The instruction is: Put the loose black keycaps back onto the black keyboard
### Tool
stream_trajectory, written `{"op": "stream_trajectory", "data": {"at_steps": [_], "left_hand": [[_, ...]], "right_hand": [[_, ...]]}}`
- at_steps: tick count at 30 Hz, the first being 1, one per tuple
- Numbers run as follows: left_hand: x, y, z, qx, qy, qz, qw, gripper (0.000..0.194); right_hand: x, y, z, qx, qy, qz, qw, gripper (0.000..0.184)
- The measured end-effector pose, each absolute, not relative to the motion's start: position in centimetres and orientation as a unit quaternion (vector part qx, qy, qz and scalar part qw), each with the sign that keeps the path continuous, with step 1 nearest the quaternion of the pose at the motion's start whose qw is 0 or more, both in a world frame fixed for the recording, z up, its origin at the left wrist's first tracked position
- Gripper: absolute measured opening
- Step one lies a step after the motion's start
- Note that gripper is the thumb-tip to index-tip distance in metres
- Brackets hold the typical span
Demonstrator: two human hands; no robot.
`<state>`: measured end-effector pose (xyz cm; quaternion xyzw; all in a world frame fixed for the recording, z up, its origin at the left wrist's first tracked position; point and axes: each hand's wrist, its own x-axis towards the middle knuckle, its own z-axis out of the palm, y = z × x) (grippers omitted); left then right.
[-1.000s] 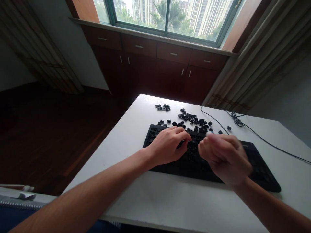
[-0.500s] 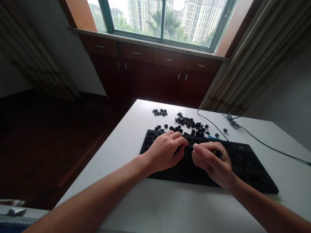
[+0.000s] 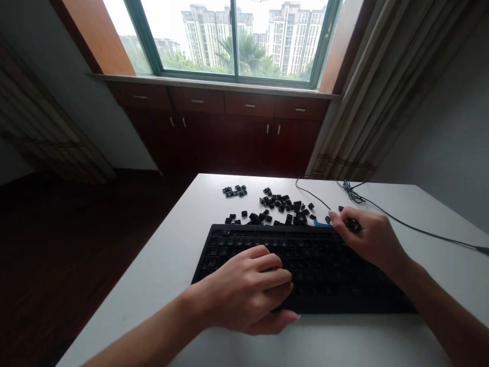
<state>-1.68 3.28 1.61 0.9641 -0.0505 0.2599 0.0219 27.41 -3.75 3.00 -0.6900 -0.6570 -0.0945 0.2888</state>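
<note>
My right hand [image 3: 370,237] is raised over the far right edge of the black computer keyboard [image 3: 305,267], pinching a small black keycap [image 3: 353,225] between thumb and fingers. My left hand [image 3: 244,293] rests curled on the keyboard's near edge, and its palm hides whatever lies under the fingers. Many key switches show bare on the keyboard. A loose heap of black keycaps [image 3: 282,208] lies just beyond the keyboard, with a smaller cluster of keycaps [image 3: 234,191] to its left. A thin blue object [image 3: 321,223] lies by my right fingertips.
A black cable [image 3: 351,193] loops and bunches on the white table [image 3: 126,311] beyond my right hand, then runs off to the right. The table's left edge drops to a dark wooden floor. Wooden cabinets stand under a window at the far side.
My right hand has lifted off the keyboard and moved to its far right edge with the keycap. My left hand has drawn back to the near edge. The view has tilted upward.
</note>
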Motion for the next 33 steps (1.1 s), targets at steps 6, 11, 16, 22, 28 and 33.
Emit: {"op": "stream_trajectory", "data": {"at_steps": [6,11,16,22,28,33], "left_hand": [[-1.5,3.5,1.7,0.968,-0.055,0.244,0.023,0.024],[-1.3,3.3,1.9,0.972,-0.061,0.226,0.034,0.028],[-1.2,3.4,2.0,0.973,-0.062,0.218,0.034,0.03],[-1.7,3.4,2.4,0.967,-0.046,0.249,-0.029,0.031],[-2.9,5.4,3.4,0.963,0.041,0.253,-0.087,0.036],[-5.5,9.8,2.5,0.958,0.14,0.245,-0.054,0.032]], "right_hand": [[28.6,-3.8,2.0,-0.748,-0.598,-0.021,0.288,0.023],[28.9,-3.8,2.1,-0.758,-0.586,-0.055,0.281,0.023],[30.1,-4.0,2.8,-0.772,-0.554,-0.103,0.294,0.023],[30.9,-3.9,2.6,-0.772,-0.569,-0.096,0.268,0.025],[29.4,-4.0,2.0,-0.714,-0.638,-0.078,0.276,0.023],[26.5,-4.9,1.9,-0.611,-0.74,-0.025,0.279,0.029]]}}
